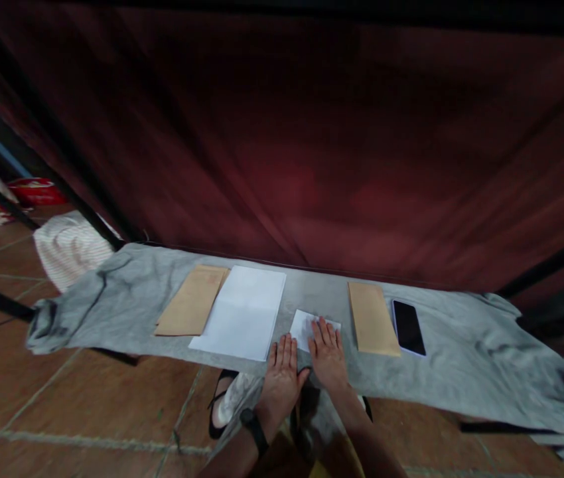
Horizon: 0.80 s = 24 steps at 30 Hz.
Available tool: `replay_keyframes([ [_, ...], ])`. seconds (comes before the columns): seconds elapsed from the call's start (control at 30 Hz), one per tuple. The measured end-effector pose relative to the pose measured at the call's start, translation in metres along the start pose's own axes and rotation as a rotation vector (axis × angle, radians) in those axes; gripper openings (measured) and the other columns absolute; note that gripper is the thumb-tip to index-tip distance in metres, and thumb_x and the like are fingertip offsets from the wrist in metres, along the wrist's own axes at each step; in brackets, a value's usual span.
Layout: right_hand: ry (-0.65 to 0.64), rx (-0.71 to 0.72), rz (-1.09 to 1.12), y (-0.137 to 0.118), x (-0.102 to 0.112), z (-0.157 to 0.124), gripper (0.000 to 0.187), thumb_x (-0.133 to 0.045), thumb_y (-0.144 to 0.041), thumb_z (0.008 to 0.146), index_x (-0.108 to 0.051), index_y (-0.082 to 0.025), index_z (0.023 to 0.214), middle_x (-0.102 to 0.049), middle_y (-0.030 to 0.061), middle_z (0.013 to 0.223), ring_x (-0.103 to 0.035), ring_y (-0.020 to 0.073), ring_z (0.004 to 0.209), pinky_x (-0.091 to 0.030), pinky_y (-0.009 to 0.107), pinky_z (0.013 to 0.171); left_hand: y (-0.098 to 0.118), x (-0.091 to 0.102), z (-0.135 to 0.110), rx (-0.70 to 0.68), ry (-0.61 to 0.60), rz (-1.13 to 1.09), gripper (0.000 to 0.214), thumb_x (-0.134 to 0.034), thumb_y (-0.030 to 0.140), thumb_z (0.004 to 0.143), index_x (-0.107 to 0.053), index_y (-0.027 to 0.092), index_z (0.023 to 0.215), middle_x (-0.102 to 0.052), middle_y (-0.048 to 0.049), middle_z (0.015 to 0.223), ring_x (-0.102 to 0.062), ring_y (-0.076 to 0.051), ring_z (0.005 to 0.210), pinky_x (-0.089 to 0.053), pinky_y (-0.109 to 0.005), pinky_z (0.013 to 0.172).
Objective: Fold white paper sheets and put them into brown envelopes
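A small folded white paper [302,326] lies on the grey cloth in front of me. My right hand [328,353] is spread flat over its right part, hiding some of it. Flat on the cloth just left of that paper rests my left hand [282,375], fingers straight and close together, nothing held. Beside it, to the left, are large white sheets [245,312]. Brown envelopes [193,300] lie partly overlapped by these sheets. To the right of my right hand is another brown envelope [372,318].
A phone with a dark screen [409,327] lies right of the single envelope. The grey cloth [466,352] covers a long narrow bench. Behind it hangs a dark red curtain [282,166] between black bars. A striped cloth [73,249] hangs at the left end.
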State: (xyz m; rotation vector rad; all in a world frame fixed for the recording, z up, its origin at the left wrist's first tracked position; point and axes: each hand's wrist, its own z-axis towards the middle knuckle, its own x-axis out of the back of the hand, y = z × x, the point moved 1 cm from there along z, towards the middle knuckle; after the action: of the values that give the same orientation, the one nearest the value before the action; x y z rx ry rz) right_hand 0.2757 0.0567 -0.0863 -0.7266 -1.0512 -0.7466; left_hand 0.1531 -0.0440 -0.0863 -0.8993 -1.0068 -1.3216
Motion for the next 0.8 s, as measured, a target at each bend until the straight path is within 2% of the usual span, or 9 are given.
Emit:
replay_keyframes([
  [0.13, -0.003, 0.039, -0.008, -0.006, -0.006, -0.004, 0.048, -0.041, -0.033, 0.104, -0.05, -0.023, 0.15, -0.041, 0.0116, 0.16, -0.043, 0.0303, 0.144, -0.027, 0.052, 0.119, 0.0, 0.002, -0.002, -0.011, 0.007, 0.001, 0.068, -0.049, 0.039, 0.097, -0.034, 0.008, 0.156, -0.045, -0.0223, 0.155, -0.041, -0.033, 0.146, -0.038, -0.055, 0.117],
  [0.27, 0.034, 0.012, -0.032, 0.004, -0.007, -0.009, 0.051, -0.042, -0.04, 0.104, -0.048, -0.023, 0.152, -0.04, 0.0133, 0.16, -0.043, 0.0303, 0.144, -0.028, 0.05, 0.118, 0.0, 0.005, -0.003, -0.015, 0.022, -0.016, 0.071, -0.047, 0.04, 0.098, -0.027, 0.01, 0.159, -0.043, -0.0224, 0.156, -0.042, -0.034, 0.145, -0.037, -0.057, 0.117],
  [0.47, 0.071, -0.059, -0.056, 0.026, 0.0, -0.019, 0.054, -0.038, -0.039, 0.105, -0.044, -0.017, 0.154, -0.046, 0.014, 0.156, -0.044, 0.028, 0.143, -0.028, 0.046, 0.119, -0.003, 0.008, -0.001, -0.019, 0.033, -0.036, 0.069, -0.043, 0.044, 0.1, -0.029, 0.009, 0.158, -0.044, -0.0221, 0.156, -0.042, -0.032, 0.145, -0.039, -0.054, 0.117],
  [0.63, 0.073, -0.166, -0.034, 0.01, 0.009, -0.007, 0.049, -0.04, -0.03, 0.104, -0.053, -0.006, 0.146, -0.051, 0.0182, 0.151, -0.046, 0.0289, 0.142, -0.028, 0.045, 0.12, -0.006, 0.005, 0.001, -0.037, 0.046, -0.054, 0.065, -0.04, 0.044, 0.101, -0.036, 0.006, 0.154, -0.045, -0.0235, 0.155, -0.042, -0.034, 0.146, -0.038, -0.054, 0.116],
  [0.8, 0.002, -0.057, 0.081, -0.016, 0.009, 0.014, 0.049, -0.042, -0.036, 0.105, -0.046, -0.024, 0.152, -0.041, 0.0079, 0.16, -0.039, 0.0256, 0.147, -0.026, 0.048, 0.121, -0.008, 0.001, 0.002, -0.047, 0.044, -0.048, 0.063, -0.04, 0.041, 0.101, -0.04, 0.003, 0.152, -0.046, -0.0253, 0.154, -0.039, -0.035, 0.147, -0.036, -0.056, 0.117],
])
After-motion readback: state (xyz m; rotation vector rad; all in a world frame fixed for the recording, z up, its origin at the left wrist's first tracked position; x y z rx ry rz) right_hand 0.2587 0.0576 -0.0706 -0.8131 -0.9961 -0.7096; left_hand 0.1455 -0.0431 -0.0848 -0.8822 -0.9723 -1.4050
